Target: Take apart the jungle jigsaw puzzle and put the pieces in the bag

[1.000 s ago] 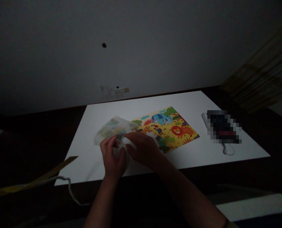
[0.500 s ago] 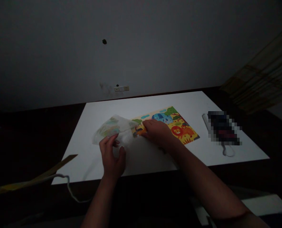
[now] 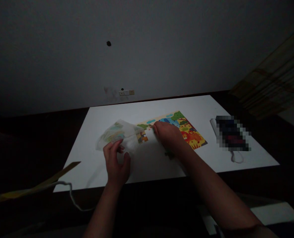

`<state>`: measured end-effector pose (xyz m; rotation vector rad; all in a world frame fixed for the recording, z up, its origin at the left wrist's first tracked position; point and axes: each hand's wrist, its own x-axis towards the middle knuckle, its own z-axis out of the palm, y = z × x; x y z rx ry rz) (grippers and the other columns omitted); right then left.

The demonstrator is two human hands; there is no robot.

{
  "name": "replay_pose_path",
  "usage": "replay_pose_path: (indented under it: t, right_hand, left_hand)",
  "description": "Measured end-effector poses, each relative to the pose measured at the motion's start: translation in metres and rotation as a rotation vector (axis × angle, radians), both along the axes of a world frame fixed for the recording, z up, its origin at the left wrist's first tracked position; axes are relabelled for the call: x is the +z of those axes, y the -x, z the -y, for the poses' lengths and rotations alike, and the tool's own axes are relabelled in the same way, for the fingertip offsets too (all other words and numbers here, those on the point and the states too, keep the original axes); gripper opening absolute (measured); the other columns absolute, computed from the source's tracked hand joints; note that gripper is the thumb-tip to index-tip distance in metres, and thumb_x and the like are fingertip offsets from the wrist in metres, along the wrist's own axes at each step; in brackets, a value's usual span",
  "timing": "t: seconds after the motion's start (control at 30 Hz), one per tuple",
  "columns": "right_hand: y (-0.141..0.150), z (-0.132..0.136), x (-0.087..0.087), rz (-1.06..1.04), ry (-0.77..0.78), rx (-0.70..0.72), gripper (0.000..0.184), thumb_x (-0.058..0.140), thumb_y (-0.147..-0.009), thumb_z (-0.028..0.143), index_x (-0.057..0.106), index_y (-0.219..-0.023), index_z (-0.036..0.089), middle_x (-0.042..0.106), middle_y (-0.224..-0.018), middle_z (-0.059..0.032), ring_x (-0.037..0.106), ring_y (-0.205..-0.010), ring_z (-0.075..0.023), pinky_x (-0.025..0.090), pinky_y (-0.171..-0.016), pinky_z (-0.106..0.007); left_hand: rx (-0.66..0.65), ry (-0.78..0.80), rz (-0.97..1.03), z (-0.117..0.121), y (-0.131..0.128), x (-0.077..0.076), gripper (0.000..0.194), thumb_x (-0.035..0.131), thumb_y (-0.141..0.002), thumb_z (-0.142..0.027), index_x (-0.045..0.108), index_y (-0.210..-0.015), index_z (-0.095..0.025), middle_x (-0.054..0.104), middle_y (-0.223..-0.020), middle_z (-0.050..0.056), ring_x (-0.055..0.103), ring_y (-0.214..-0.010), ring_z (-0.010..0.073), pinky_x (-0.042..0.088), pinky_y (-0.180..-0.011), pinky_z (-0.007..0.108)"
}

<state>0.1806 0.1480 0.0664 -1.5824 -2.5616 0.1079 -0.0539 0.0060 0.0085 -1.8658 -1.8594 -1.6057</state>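
Observation:
A colourful animal jigsaw puzzle [image 3: 195, 132] lies on the white table. My right hand [image 3: 168, 134] is over it, fingers pinched together at its left part; what they hold is hidden. Left of those fingertips, a joined bit of puzzle pieces [image 3: 142, 136] shows knobbed edges beside a bare white patch. My left hand [image 3: 116, 162] has its thumb and fingers apart, at the near edge of a see-through plastic bag [image 3: 114, 132] with coloured pieces inside. A dark green puzzle piece [image 3: 169, 154] lies partly under my right wrist.
The white table [image 3: 107, 112] stands before a grey wall with sockets [image 3: 126, 93]. At its right lies a blurred-out object [image 3: 232, 134] with a looped strap. A pale cable [image 3: 71, 190] and a yellowish strip [image 3: 60, 173] are at the front left.
My right hand has shifted slightly right, away from the left puzzle bit. A white gap shows where an orange part was under its fingertips. My left hand has barely moved.

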Motion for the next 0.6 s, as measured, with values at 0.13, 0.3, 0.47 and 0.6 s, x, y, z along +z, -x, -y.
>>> replay_pose_path:
  t: [0.13, 0.3, 0.47, 0.6]
  right_hand:
    - [-0.005, 0.005, 0.006, -0.059, -0.107, -0.011, 0.041, 0.042, -0.12, 0.031, 0.08, -0.114, 0.016, 0.082, -0.118, -0.0176, 0.07, -0.087, -0.0237, 0.034, -0.069, -0.035]
    - [-0.001, 0.02, 0.013, -0.178, 0.047, 0.23, 0.028, 0.057, -0.108, 0.032, 0.082, -0.104, 0.021, 0.08, -0.086, -0.0075, 0.061, -0.07, -0.0184, 0.031, -0.069, -0.034]
    - [0.017, 0.03, 0.014, -0.237, 0.212, 0.341, 0.022, 0.065, -0.101, 0.026, 0.085, -0.112, 0.023, 0.082, -0.087, -0.0053, 0.066, -0.075, -0.017, 0.037, -0.073, -0.032]
    - [0.021, 0.035, 0.015, -0.253, 0.224, 0.311, 0.026, 0.064, -0.101, 0.02, 0.085, -0.116, 0.022, 0.086, -0.099, -0.0071, 0.072, -0.084, -0.0195, 0.045, -0.078, -0.033]
  left_hand:
    - [0.005, 0.012, -0.017, 0.0, 0.0, 0.0, 0.051, 0.069, -0.095, -0.019, 0.07, -0.146, -0.022, 0.064, -0.124, 0.01, 0.066, -0.095, 0.0204, 0.065, -0.091, 0.041]
    - [0.001, 0.019, -0.009, 0.0, 0.001, 0.0, 0.052, 0.07, -0.094, -0.019, 0.069, -0.146, -0.023, 0.064, -0.126, 0.01, 0.067, -0.094, 0.0205, 0.065, -0.089, 0.041]
    - [-0.005, 0.027, -0.009, 0.0, 0.001, 0.001, 0.053, 0.07, -0.094, -0.019, 0.069, -0.146, -0.023, 0.064, -0.126, 0.01, 0.067, -0.095, 0.0204, 0.065, -0.088, 0.04]
    - [-0.008, 0.02, 0.003, 0.0, 0.0, 0.001, 0.053, 0.07, -0.092, -0.019, 0.069, -0.145, -0.023, 0.064, -0.125, 0.01, 0.066, -0.094, 0.0204, 0.065, -0.087, 0.04]
